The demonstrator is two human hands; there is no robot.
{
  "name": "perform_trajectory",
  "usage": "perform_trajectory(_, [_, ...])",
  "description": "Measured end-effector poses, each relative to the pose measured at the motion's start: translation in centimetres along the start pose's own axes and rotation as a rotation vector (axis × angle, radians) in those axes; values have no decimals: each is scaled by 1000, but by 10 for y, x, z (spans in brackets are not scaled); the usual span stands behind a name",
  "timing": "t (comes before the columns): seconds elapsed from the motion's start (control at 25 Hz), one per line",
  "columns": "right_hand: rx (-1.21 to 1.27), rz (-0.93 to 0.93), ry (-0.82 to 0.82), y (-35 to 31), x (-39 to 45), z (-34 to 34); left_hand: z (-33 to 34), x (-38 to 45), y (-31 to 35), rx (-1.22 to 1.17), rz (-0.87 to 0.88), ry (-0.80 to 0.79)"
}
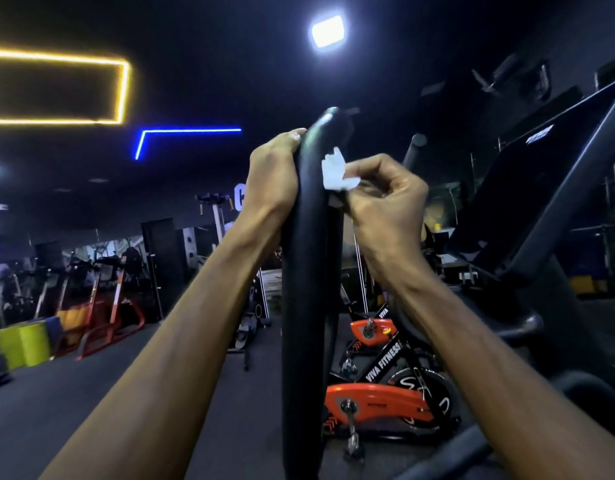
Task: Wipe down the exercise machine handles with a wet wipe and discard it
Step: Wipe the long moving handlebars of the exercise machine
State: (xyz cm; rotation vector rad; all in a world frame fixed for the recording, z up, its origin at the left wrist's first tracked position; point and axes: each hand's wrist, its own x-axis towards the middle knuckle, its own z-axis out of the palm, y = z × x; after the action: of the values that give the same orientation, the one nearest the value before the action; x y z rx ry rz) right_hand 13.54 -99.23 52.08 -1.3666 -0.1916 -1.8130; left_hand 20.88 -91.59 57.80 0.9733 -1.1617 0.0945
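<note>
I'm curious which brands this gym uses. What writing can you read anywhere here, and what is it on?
"VIVA FITNESS": on the black frame of the orange spin bike.
"VIVA": on the frame of a second orange bike behind it; the rest is hidden.
White logo on the machine's console: too blurred to read.
Large white letter on the far wall sign: partly hidden by the left hand.

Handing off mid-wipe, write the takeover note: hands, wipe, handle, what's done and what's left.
Left hand: grips the tall black padded machine handle near its top, steadying it.
Right hand: its fingers pinch the crumpled white wet wipe against the handle's right side, near the top.
Done: wiping is under way; how much is covered, cannot tell.
Left: finish this handle, any other handles, then discard the wipe. No bin in view.
</note>
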Motion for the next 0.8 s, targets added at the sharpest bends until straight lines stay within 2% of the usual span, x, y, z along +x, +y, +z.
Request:
perform_trajectory(0.16, [-32,39,-15,8,-38,-6,-6,-11,-8,60,50,3])
perform_trajectory(0.32, [-61,-68,18,4,-50,-8,-8,-24,-17,88,108,23])
perform_trajectory(0.44, [-206,-131,12,10,-84,-10,-10,-38,-23,109,98,37])
perform_trajectory(0.52, [-293,-204,-12,15,-111,-16,-14,-50,-29,57,73,3])
perform_trajectory(0.68, [-420,-393,-9,16,-104,-21,-23,-65,-40,-144,-11,-48])
perform_trajectory(0.8, [-581,-463,-99,24,-143,-32,-32,-77,-53,-216,-46,-88])
